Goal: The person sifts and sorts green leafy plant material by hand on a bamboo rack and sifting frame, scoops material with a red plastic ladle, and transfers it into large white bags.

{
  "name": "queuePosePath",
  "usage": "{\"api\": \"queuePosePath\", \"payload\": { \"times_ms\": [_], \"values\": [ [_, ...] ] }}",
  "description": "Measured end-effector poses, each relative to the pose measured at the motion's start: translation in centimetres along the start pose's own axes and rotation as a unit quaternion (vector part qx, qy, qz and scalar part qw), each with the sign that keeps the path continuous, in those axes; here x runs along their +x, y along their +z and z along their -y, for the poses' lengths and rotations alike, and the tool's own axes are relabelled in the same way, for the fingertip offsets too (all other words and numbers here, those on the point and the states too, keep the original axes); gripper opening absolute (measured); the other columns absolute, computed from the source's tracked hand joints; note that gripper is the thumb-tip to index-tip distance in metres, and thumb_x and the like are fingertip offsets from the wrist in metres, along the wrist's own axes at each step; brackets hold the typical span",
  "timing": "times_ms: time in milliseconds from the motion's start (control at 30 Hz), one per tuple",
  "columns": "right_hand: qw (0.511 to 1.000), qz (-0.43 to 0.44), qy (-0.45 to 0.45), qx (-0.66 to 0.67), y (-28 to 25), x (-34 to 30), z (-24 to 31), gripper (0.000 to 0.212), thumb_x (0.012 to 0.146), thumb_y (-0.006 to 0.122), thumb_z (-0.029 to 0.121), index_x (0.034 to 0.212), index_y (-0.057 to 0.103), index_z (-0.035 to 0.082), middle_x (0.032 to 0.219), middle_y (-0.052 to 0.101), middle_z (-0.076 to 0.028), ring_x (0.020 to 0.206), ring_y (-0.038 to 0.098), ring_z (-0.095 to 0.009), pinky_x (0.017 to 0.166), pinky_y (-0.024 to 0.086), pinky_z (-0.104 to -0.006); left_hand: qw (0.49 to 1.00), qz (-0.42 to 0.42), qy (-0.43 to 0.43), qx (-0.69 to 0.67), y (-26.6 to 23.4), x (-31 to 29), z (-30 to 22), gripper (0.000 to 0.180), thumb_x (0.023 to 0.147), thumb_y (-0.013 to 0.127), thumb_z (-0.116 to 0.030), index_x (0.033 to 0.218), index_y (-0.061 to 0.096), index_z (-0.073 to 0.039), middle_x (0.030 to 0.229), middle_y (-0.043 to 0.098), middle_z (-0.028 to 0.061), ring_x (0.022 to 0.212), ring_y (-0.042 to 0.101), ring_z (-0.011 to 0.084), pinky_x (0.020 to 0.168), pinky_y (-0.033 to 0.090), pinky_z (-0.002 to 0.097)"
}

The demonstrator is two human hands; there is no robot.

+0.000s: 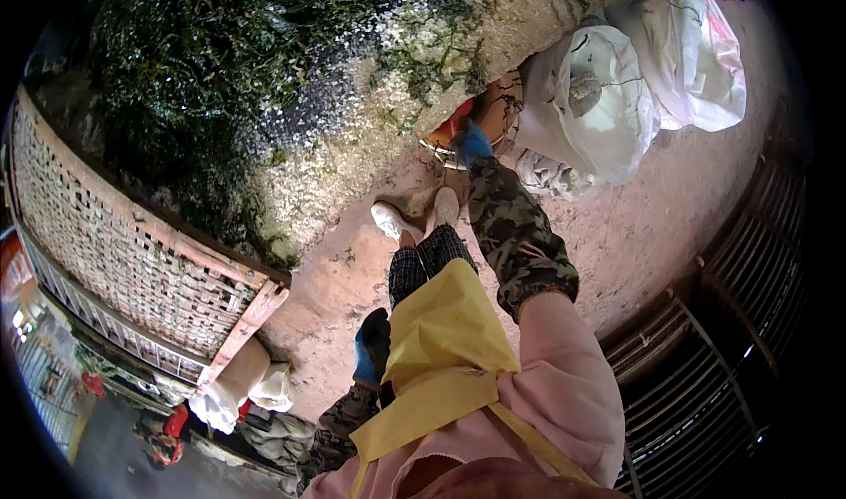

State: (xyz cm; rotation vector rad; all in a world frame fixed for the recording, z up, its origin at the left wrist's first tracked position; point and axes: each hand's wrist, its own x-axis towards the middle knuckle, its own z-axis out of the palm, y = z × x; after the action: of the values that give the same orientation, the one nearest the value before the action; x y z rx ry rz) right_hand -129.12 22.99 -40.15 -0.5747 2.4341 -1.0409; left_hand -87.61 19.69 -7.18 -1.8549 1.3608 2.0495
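Sacks [619,116] crowd the container [506,103] at the right hand [474,141]; I cannot tell its grip.

At lower centre, a yellow apron [452,327] with matching straps [539,442] lay over a pink top [564,367]. Camouflage oversleeves [515,230] covered both forearms. The left hand [374,347] and right hand [473,142] wore blue-and-dark gloves [364,358]; dark checked trousers [438,254] and whitish shoes [388,220] showed mid-frame.

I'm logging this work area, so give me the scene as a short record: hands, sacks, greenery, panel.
Right hand: blue-gloved, at the round container; grip hidden
Left hand: gloved, beside the yellow apron; grip unclear
Sacks: two, whitish, right of the container
Greenery: heaped at upper left
Panel: woven, left side
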Motion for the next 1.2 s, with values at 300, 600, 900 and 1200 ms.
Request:
{"api": "queuePosePath", "payload": {
  "times_ms": [300,600,900,1200],
  "values": [
    [0.879,0.053,0.293,0.373,-19.0,-8.5,16.5,0.065,0.084,0.064,0.012,0.144,0.041,0.011,0.070,0.058,-0.005,0.047,0.049,-0.013,0.039,0.037,-0.0275,0.987,0.084,-0.006,-0.133,4.6,-1.7,-4.0,0.036,0.101,0.048,-0.021,0.132,0.055,-0.005,0.100,0.062,-0.0020,0.071,0.054,0.0055,0.056,0.043,0.0189],
    [0.773,0.117,0.263,0.566,-38.7,-20.5,27.5,0.058,0.088,0.059,0.011,0.143,0.042,0.008,0.069,0.053,-0.002,0.045,0.044,-0.008,0.038,0.036,-0.0212,0.972,0.139,0.173,-0.071,7.1,-3.3,-12.8,0.032,0.099,0.050,-0.012,0.129,0.057,-0.004,0.103,0.065,0.0023,0.080,0.060,0.0124,0.067,0.049,0.0243],
    [0.901,-0.026,0.149,0.407,-44.8,-21.0,44.9,0.067,0.085,0.060,0.004,0.148,0.036,0.010,0.073,0.060,-0.010,0.039,0.045,-0.010,0.034,0.037,-0.0225,0.887,0.303,0.279,-0.209,6.4,-0.3,-17.6,0.039,0.096,0.057,-0.005,0.134,0.051,0.000,0.120,0.061,0.0047,0.101,0.057,0.0122,0.087,0.049,0.0270],
    [0.922,0.151,-0.043,0.354,-34.3,-1.7,64.4,0.056,0.085,0.062,0.006,0.138,0.046,0.006,0.080,0.062,-0.004,0.053,0.054,-0.008,0.043,0.043,-0.0183,0.893,0.284,0.313,-0.151,-1.1,-2.6,-25.9,0.038,0.096,0.060,-0.013,0.133,0.054,-0.004,0.112,0.064,0.0034,0.097,0.058,0.0113,0.084,0.049,0.0300]
  ]
}}
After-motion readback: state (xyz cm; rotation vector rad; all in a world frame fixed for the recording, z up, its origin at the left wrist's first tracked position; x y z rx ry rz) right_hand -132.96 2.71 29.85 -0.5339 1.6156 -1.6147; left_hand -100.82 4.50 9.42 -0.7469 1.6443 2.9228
